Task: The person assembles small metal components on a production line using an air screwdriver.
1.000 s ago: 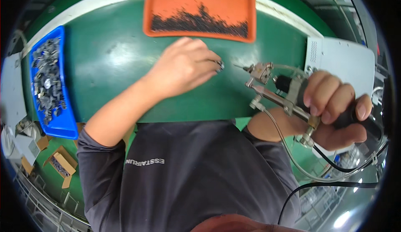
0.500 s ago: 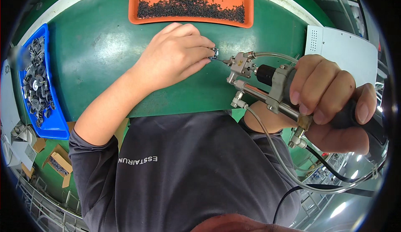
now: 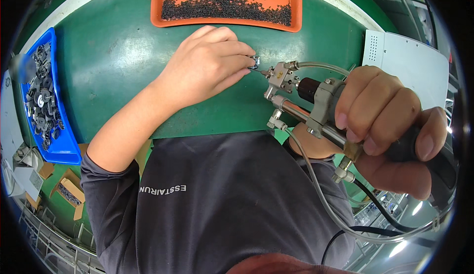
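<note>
My left hand (image 3: 210,64) rests over the green worktop, its fingers closed on a small dark part with a shiny rim (image 3: 254,62). Most of that part is hidden behind the fingertips. In my right hand (image 3: 387,121) is a hose-fed dispensing gun (image 3: 316,99) with a metal body and a black grip, the fingers wrapped round it. Its thin needle tip points left and reaches the near side of the small part; whether it touches cannot be made out.
At the far side an orange tray (image 3: 224,25) holds many tiny black pieces. A blue bin (image 3: 63,148) of dark round parts stands on the left. A pale metal box (image 3: 410,57) is at the far right. A clear hose (image 3: 316,180) and black cables loop down from the gun.
My right hand and the gun have shifted slightly left, and the rear of the gun has dipped toward me. The left hand with the small part has hardly moved.
</note>
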A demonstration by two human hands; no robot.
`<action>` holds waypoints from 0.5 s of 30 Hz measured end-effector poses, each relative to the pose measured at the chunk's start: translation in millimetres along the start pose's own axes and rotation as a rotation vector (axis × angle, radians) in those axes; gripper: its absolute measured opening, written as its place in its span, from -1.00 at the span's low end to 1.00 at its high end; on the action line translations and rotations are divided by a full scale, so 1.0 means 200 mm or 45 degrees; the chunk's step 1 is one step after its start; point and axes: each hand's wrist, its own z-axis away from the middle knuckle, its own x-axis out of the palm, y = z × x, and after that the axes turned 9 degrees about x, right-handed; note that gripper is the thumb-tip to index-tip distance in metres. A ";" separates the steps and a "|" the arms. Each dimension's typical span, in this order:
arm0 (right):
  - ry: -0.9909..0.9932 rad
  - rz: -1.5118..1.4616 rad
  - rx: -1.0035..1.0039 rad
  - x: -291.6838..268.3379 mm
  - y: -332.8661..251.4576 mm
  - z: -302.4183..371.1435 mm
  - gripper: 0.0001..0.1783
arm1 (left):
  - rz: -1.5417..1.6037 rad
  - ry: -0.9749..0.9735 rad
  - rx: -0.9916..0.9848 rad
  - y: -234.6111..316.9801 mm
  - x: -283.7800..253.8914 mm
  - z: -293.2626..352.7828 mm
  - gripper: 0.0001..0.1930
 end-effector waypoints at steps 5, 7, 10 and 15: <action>0.033 0.076 0.061 0.05 -0.01 -0.02 -0.61 | -0.044 -0.057 0.041 0.04 -0.02 0.01 -0.84; 0.118 0.134 0.050 0.11 0.00 -0.07 -0.64 | -0.041 -0.077 0.084 0.02 0.00 0.02 -0.86; 0.150 0.074 -0.094 0.16 0.06 -0.05 -0.66 | -0.021 -0.063 0.032 0.05 -0.03 0.04 -0.85; 0.328 -0.043 -0.445 -0.01 -0.10 0.13 -0.50 | -0.391 -0.086 0.016 0.11 -0.29 0.09 -0.84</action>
